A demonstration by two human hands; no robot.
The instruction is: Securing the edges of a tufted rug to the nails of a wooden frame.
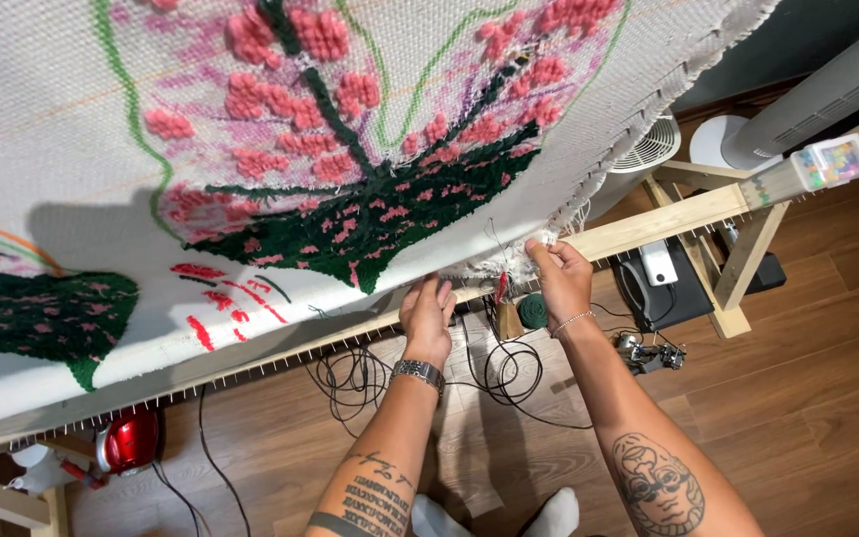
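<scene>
While the left hand (428, 316) presses flat, fingers open, under the cloth (42, 149) at frame centre, the right hand (561, 278) pinches its frayed edge taut against the wooden frame (648, 221)

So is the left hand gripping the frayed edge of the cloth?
No: the left hand rests open against the wooden frame bar, while the right hand pinches the frayed cloth edge.

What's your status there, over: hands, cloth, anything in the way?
Left hand flat against the frame's lower edge. Right hand pinching the frayed cloth edge. Tufted cloth stretched on the frame. Black cables looped on the floor below.
</scene>
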